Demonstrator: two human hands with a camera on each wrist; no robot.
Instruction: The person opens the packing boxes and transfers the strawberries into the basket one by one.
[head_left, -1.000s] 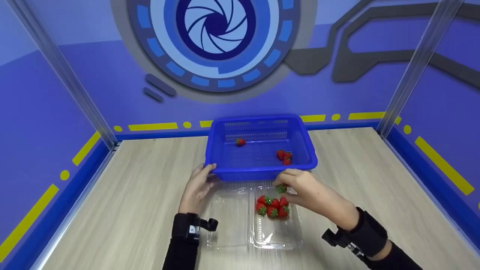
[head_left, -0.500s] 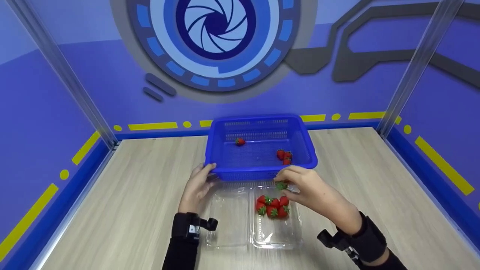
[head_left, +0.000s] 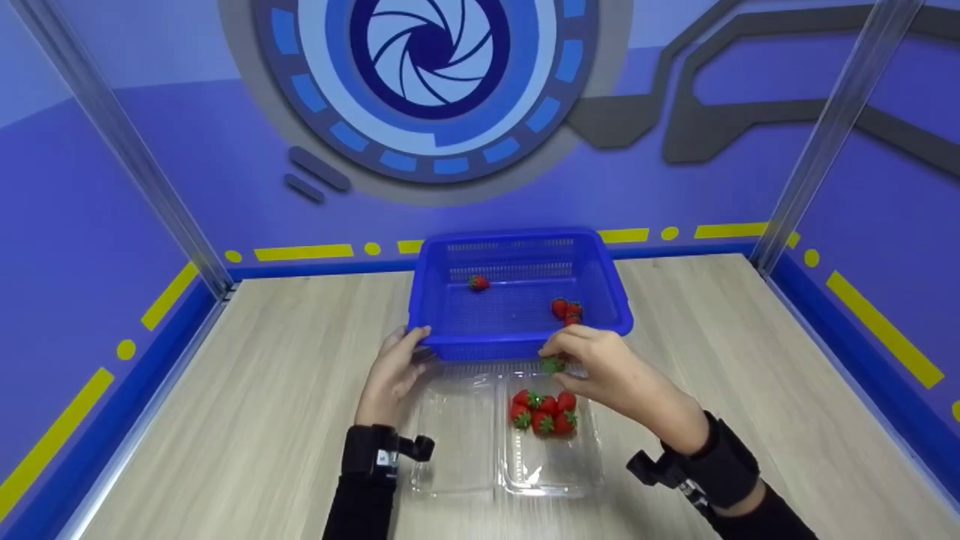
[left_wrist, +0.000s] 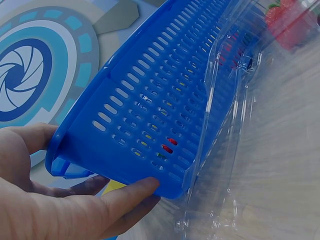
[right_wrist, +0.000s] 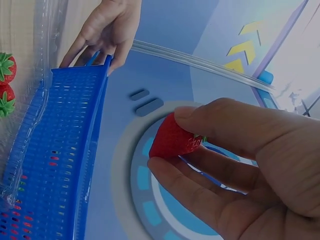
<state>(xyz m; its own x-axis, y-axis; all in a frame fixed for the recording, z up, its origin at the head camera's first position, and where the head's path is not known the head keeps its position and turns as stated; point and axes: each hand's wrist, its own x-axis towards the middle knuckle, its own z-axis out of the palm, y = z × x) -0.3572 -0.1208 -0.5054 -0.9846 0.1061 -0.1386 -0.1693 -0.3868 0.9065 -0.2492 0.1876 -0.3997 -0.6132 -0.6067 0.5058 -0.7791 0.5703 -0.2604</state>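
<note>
My right hand (head_left: pixel 619 371) pinches a red strawberry (right_wrist: pixel 172 137) between thumb and fingertips. In the head view it hovers above the far edge of the clear plastic box (head_left: pixel 551 469), its green leaves showing. My left hand (head_left: pixel 388 379) grips the near left corner of the blue basket (head_left: pixel 487 343), thumb over the rim and fingers under it along the outside, as the left wrist view shows. Inside the basket a lone strawberry (head_left: pixel 478 283) lies toward the back left, and several more strawberries (head_left: pixel 560 307) cluster at the near right. Several strawberries (head_left: pixel 544 421) sit together in the box's right half.
The left half of the hinged box (head_left: pixel 454 442) lies open flat beside the filled half. Both are on a wooden table (head_left: pixel 285 390), just in front of the basket. Blue printed walls (head_left: pixel 225 172) enclose the table at the back and sides.
My right hand has shifted slightly left and toward the basket, carrying the pinched strawberry. The left hand keeps its grip on the basket corner.
</note>
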